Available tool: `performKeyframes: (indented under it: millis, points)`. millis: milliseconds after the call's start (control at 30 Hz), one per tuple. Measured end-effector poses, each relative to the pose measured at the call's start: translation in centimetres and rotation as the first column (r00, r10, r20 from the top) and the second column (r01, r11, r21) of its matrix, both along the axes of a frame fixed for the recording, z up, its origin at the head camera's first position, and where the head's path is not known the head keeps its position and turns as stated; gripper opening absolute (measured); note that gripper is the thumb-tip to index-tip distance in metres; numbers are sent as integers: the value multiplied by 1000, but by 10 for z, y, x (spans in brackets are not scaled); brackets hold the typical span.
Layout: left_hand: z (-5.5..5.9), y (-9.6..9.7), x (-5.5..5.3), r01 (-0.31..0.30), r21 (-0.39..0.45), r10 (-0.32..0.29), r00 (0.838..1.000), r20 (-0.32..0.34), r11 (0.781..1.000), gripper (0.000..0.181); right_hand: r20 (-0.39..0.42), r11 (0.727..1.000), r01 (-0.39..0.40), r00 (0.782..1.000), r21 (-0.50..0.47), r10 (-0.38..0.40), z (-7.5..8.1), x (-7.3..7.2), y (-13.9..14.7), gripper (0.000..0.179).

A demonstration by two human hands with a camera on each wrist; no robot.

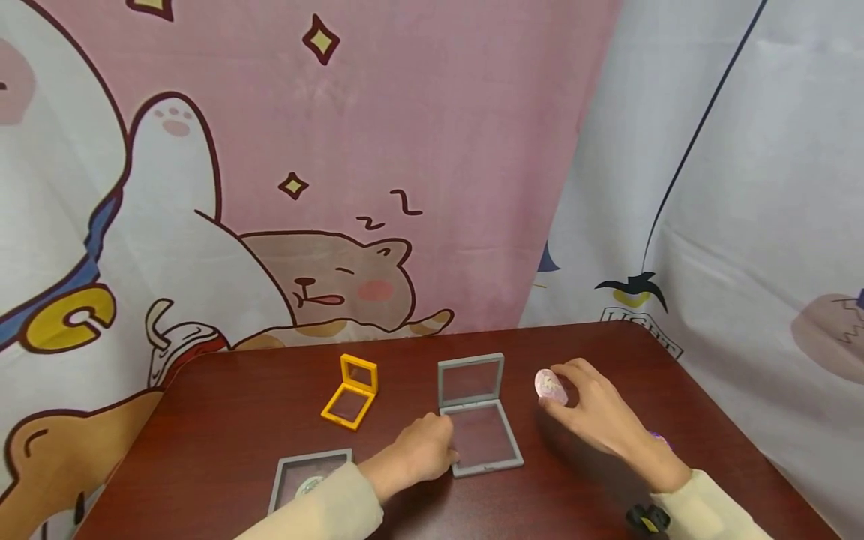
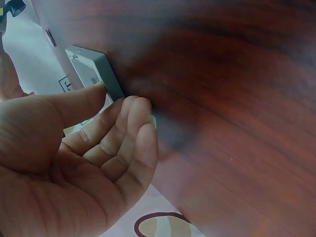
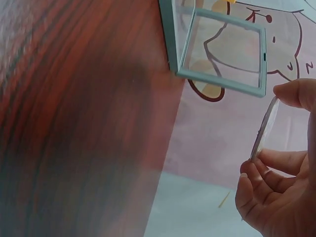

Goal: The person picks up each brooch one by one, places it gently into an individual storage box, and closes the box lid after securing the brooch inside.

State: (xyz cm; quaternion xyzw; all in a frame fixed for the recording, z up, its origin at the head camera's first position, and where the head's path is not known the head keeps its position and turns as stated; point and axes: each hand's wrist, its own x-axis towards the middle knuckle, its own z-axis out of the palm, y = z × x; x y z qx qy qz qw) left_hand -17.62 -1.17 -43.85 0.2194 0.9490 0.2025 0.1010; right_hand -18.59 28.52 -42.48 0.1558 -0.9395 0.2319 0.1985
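A grey hinged display case (image 1: 487, 469) with clear windows lies on the table, its lid raised. My left hand (image 1: 420, 450) holds the case's left edge; in the left wrist view the thumb lies on the grey frame (image 2: 109, 74) and the curled fingers are right beside it. To the right of the case, my right hand (image 1: 597, 412) pinches a round pink disc (image 1: 550, 387) with a printed picture, above the table. The right wrist view shows the thin disc (image 3: 265, 128) edge-on between thumb and fingers.
A small yellow hinged case (image 1: 349, 397) stands raised behind my left hand. Another grey case (image 1: 277, 480), with a pale round piece (image 1: 308, 486) in it, is partly covered by my left sleeve. A purple item (image 1: 660, 438) peeks out behind my right wrist. Printed curtains hang behind the table.
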Motion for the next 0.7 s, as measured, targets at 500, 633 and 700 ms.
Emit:
performKeyframes:
  millis: [500,633,700]
  points:
    - [-1,11,9,8,6,-8,1000,-27,1000,33,-63,998,-53,997,19,54,2,18,-19,48]
    - [-2,14,11,13,6,-13,999,-45,1000,26,-63,998,-58,996,17,59,0,21,-21,49]
    - [-3,14,12,18,10,-17,999,-41,1000,24,-63,998,-63,996,20,64,-1,23,-23,49]
